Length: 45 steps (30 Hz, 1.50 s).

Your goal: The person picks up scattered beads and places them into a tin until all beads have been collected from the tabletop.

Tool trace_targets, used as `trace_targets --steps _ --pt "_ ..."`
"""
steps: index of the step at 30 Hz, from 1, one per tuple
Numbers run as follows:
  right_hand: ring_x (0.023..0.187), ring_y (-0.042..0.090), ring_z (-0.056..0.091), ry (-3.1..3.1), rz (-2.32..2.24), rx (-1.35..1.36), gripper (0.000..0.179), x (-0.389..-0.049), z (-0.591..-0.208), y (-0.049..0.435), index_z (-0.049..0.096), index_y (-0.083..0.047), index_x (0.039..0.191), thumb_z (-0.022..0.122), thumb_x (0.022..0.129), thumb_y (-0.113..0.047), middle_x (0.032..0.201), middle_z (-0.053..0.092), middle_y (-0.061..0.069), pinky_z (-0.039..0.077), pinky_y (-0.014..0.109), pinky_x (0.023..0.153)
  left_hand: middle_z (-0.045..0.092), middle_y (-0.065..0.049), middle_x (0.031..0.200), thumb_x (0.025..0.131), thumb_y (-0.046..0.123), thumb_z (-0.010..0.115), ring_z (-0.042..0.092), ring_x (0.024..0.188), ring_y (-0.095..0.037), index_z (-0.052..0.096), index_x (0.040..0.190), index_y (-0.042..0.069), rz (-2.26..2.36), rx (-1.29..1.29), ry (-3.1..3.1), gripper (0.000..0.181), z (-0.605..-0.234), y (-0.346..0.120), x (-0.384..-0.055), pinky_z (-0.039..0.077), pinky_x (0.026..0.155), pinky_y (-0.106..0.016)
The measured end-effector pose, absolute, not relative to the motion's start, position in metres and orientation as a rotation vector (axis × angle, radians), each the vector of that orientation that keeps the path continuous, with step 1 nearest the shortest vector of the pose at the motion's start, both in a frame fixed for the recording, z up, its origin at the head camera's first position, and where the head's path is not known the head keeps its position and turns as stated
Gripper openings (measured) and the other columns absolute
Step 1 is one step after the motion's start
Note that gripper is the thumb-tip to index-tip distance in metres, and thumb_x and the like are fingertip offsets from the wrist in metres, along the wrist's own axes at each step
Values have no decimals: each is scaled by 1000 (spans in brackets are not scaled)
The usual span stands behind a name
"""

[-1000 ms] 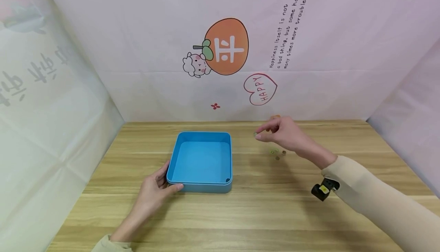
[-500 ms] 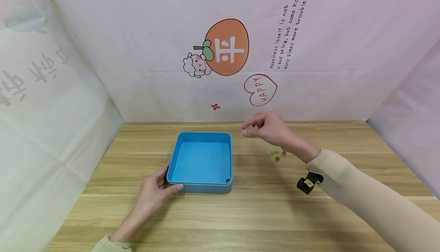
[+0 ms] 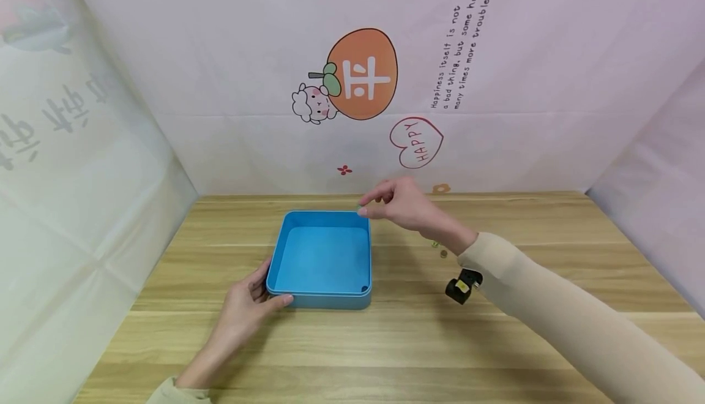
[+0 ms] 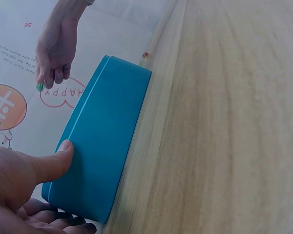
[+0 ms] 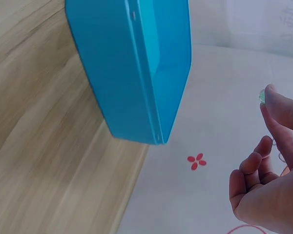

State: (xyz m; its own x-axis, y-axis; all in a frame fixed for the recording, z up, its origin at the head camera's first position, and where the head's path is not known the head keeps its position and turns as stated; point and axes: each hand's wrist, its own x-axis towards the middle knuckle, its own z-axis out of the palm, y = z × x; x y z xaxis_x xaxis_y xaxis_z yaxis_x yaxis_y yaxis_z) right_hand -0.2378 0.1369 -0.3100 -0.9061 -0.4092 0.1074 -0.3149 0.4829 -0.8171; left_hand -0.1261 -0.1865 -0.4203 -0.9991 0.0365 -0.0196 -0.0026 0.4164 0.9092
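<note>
A shallow blue square box without a lid stands on the wooden table. My left hand grips its front left corner, the thumb against the front wall and the fingers round the left side. Above the box's back right corner, my right hand pinches a small round green glass-like piece between thumb and forefinger. The other fingers curl loosely. A small dark round piece lies inside the box at the front right corner. To the right, a small greenish piece and a brownish one lie on the table.
Printed white sheeting rises behind the table and along both sides. A black wrist camera hangs under the right sleeve.
My right hand has moved left with the green piece, from over the table to the box's back right corner. It now hides part of the loose pieces. My left hand and the box have stayed still.
</note>
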Motion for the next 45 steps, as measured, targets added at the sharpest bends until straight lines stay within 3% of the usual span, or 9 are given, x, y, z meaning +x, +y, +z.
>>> trace_targets --steps 10,21,30,45 --pt "79 28 46 2558 -1455 -676 15 -242 -322 106 86 -10 106 84 94 -19 97 66 6 32 34 63 34 -23 165 91 10 86 43 145 -37 33 162 -4 1682 45 2614 90 -421 -187 -127 47 108 -44" --pt "92 27 54 2521 -1485 -642 14 -245 -339 86 85 -8 104 85 93 -16 106 74 1 42 35 73 35 -22 164 91 10 86 43 145 -36 33 162 -4 1706 81 2598 89 -421 -187 -129 46 110 -43" --pt "94 25 53 2509 -1465 -620 14 -246 -353 73 86 -10 104 84 93 -18 113 72 8 42 34 75 35 -23 164 92 12 85 43 145 -36 34 162 -4 1684 74 2612 89 -421 -188 -127 46 109 -45" --pt "90 23 55 2503 -1430 -610 13 -245 -370 55 86 -10 104 84 93 -17 103 72 0 42 32 72 35 -22 165 91 13 86 43 144 -37 34 162 -4 1695 63 2608 89 -422 -188 -125 48 108 -45"
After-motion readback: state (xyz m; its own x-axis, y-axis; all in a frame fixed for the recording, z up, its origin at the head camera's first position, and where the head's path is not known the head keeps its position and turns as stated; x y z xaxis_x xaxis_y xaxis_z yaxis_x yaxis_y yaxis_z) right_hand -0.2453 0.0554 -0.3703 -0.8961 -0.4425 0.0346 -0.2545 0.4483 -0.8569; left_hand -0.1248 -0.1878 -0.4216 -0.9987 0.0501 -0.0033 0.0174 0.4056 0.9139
